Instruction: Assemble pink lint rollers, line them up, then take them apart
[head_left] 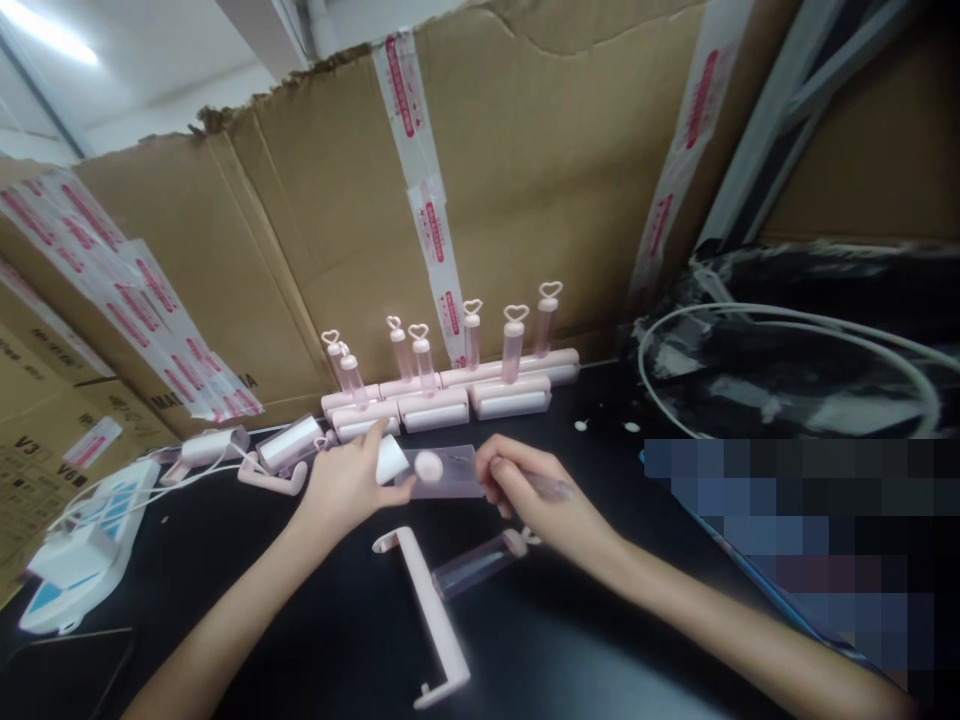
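My left hand (352,465) is closed round a white roll (391,460) with a clear sheet (454,472) stretched out from it to the right. A round pale pink piece (428,467) shows at the roll's end of the sheet. My right hand (529,475) is closed at the sheet's right end, with a thin clear tool (551,487) between its fingers. Below the hands lie a pale pink bracket (435,610) and a clear tube with a heart-shaped top (480,565).
Several pink holders (510,398) with upright heart-topped tubes stand along a cardboard wall (525,180). More rolls (289,443) and a power strip (90,565) with cables are at the left. White cable loops (795,310) hang at the right.
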